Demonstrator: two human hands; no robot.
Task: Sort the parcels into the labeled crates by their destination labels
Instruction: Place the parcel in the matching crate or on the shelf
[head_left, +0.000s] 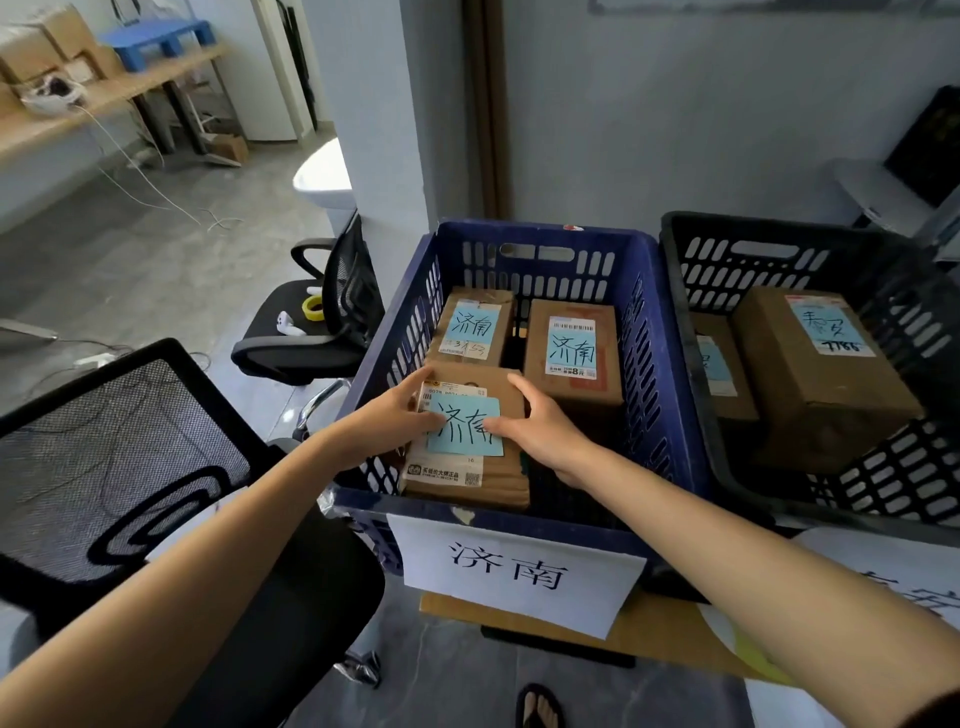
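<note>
The fingers (415, 383) of your left hand (384, 422) and right hand (545, 432) are clamped on the parcel (460, 475) from both sides, equally close, in the near left corner of the blue crate (571, 531), with its long axis running near to far.

blue crate (613, 236): three brown cartons flat on its bottom: near-left parcel (498, 478), far-left parcel (472, 325), far-right parcel (571, 348)
black crate (753, 223): just right of blue; large parcel (821, 384), small parcel (719, 358) beside it
under blue crate: cardboard sheet (665, 623) on grey floor (156, 270)
</note>
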